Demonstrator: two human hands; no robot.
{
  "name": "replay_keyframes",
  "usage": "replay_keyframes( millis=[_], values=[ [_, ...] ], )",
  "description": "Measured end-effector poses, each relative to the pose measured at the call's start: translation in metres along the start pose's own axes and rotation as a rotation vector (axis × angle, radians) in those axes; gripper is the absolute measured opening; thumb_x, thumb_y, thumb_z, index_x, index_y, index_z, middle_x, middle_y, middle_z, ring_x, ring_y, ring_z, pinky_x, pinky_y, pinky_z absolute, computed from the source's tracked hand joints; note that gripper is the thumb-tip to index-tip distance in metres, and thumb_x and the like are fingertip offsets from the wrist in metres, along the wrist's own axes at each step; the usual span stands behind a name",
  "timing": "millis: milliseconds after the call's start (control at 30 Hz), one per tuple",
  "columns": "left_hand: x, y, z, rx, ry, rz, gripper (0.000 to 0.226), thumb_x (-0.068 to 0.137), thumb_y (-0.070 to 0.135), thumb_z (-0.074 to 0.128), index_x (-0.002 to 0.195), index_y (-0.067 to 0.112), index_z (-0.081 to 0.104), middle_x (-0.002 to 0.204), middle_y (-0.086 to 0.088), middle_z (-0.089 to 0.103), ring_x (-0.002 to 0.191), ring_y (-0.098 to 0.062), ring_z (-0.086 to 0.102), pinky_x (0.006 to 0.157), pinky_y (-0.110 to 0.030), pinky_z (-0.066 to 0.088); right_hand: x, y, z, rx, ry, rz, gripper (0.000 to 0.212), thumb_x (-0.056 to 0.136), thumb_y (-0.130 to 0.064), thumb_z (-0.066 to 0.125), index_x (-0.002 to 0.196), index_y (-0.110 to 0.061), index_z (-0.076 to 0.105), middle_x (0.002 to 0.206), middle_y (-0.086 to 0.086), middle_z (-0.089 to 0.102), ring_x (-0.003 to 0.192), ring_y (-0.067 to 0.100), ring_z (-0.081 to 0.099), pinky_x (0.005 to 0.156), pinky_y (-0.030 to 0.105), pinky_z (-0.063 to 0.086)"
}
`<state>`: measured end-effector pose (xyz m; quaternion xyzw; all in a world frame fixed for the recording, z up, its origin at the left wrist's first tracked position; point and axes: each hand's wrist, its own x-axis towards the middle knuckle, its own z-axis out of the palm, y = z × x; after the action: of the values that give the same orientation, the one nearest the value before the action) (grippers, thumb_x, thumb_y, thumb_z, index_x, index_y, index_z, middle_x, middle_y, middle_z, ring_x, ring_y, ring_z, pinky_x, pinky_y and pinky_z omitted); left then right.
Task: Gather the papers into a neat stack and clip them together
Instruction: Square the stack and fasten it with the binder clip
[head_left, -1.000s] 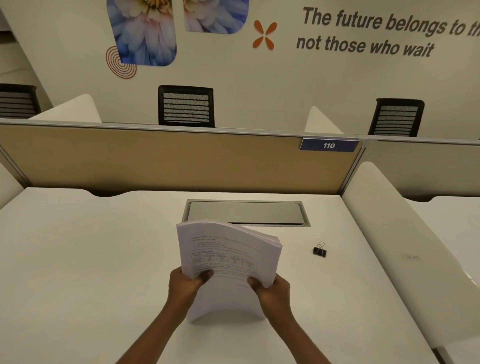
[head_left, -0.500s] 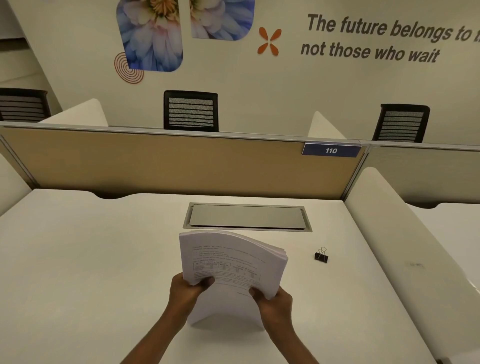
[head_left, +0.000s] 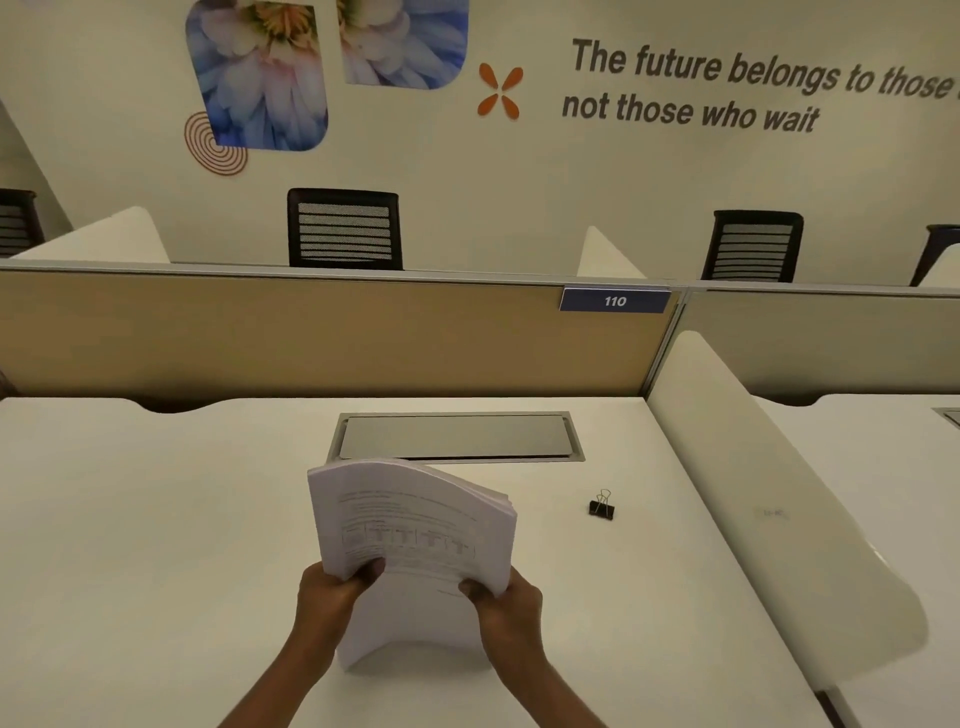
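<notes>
A thick stack of white printed papers (head_left: 410, 525) stands on its lower edge on the white desk (head_left: 156, 545), bowed and leaning away from me. My left hand (head_left: 332, 597) grips its left side and my right hand (head_left: 506, 605) grips its right side, thumbs on the front sheet. A small black binder clip (head_left: 601, 506) lies on the desk to the right of the stack, apart from both hands.
A metal cable hatch (head_left: 457, 436) is set into the desk just behind the papers. A tan partition (head_left: 311, 338) with a "110" label closes the back. A white rounded divider (head_left: 769, 499) runs along the right side. Black chairs stand beyond the partition.
The stack stays upright in both hands with the same grip; it looks slightly lower on the desk. The view has shifted a little. The clip has not moved.
</notes>
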<state>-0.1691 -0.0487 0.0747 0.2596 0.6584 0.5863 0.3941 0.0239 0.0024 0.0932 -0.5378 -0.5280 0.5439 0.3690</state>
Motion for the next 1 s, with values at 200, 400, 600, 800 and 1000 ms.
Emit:
replay_keyframes(
  millis=[200,400,600,800,1000],
  values=[
    [-0.007,0.016,0.017,0.073,-0.087,0.033,0.033,0.061,0.029,0.085,0.089,0.015,0.074,0.084,-0.003,0.078,0.077,-0.024,0.074,0.065,-0.035,0.059,0.011,-0.001,-0.026,0.07,0.041,0.021,0.03,0.076,0.007,0.069,0.08,-0.022,0.067,0.082,-0.006,0.072,0.075,0.015,0.068,0.056,0.012,0.052],
    [-0.009,0.042,0.037,0.014,-0.213,0.088,0.038,0.064,0.027,0.08,0.099,0.015,0.071,0.095,-0.002,0.078,0.085,-0.026,0.075,0.069,-0.037,0.062,0.027,-0.017,-0.061,0.096,-0.006,-0.006,0.033,0.074,0.008,0.072,0.082,-0.023,0.065,0.085,-0.006,0.071,0.075,0.01,0.07,0.06,0.018,0.057],
    [-0.008,0.059,0.052,-0.074,-0.311,0.071,0.078,0.043,0.048,0.091,0.107,0.007,0.07,0.105,-0.011,0.075,0.092,-0.033,0.072,0.075,-0.041,0.061,0.035,-0.026,-0.086,0.125,-0.014,-0.021,0.032,0.072,0.008,0.073,0.087,-0.02,0.068,0.094,0.005,0.074,0.086,0.026,0.071,0.077,0.039,0.06],
    [0.003,0.075,0.064,-0.124,-0.37,0.103,0.077,0.043,0.051,0.09,0.107,0.014,0.068,0.105,-0.014,0.073,0.092,-0.038,0.071,0.073,-0.048,0.06,0.035,-0.023,-0.096,0.109,-0.03,-0.031,0.036,0.073,0.011,0.071,0.084,-0.023,0.067,0.09,0.001,0.073,0.084,0.025,0.071,0.073,0.036,0.059],
    [0.015,0.091,0.072,-0.039,-0.515,0.076,0.084,0.045,0.052,0.088,0.116,0.015,0.064,0.11,-0.014,0.072,0.098,-0.035,0.07,0.078,-0.048,0.059,0.036,-0.016,-0.105,0.144,-0.033,0.002,0.033,0.073,0.013,0.07,0.088,-0.016,0.069,0.092,0.004,0.075,0.083,0.027,0.073,0.07,0.035,0.061]
  ],
)
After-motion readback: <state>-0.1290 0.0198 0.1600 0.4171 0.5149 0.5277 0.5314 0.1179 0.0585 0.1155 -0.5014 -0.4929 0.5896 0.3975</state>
